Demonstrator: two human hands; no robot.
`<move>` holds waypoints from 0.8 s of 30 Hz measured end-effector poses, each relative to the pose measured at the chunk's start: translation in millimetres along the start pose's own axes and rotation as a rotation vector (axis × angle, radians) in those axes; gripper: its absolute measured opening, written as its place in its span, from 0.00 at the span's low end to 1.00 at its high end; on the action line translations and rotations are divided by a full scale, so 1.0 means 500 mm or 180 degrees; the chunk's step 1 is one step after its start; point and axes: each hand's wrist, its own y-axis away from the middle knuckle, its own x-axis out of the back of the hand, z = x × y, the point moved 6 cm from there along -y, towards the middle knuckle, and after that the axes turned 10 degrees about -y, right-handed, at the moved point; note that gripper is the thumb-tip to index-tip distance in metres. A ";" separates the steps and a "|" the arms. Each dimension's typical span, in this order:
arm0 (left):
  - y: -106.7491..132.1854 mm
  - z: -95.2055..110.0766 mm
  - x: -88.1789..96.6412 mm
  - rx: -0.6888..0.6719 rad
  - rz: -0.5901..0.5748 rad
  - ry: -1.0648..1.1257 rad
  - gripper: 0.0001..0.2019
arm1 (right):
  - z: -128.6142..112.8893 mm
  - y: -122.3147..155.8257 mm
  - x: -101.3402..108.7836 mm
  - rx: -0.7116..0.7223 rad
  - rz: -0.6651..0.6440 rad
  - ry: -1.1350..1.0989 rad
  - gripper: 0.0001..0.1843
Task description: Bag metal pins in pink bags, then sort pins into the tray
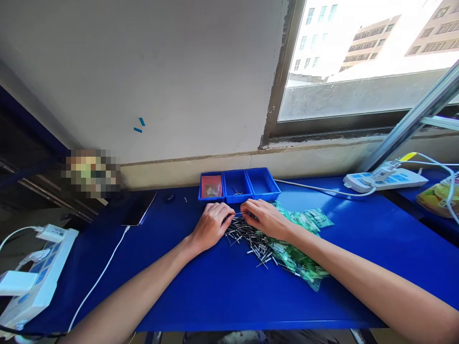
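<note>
Metal pin [238, 213] lies pinched between left hand [213, 223] and right hand [266, 218].

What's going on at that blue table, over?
Left grip and right grip pinching a thin metal pin between them. Loose metal pins heaped close by. Green plastic packets around right forearm, possibly in the way.

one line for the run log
left hand: holding thin metal pin; right hand: holding other end; loose pins: heaped nearby; blue bins: beyond
</note>
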 end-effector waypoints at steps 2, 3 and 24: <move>0.000 0.001 0.001 -0.0005 -0.0004 0.0008 0.08 | 0.000 0.000 0.000 -0.0014 -0.0002 0.0000 0.05; -0.001 0.001 0.001 -0.0008 0.0001 0.0010 0.08 | 0.000 0.000 0.000 -0.0018 0.0003 -0.0009 0.05; 0.000 0.000 0.000 0.0000 -0.0013 -0.0009 0.07 | 0.002 0.001 -0.002 -0.0061 -0.0096 -0.0091 0.01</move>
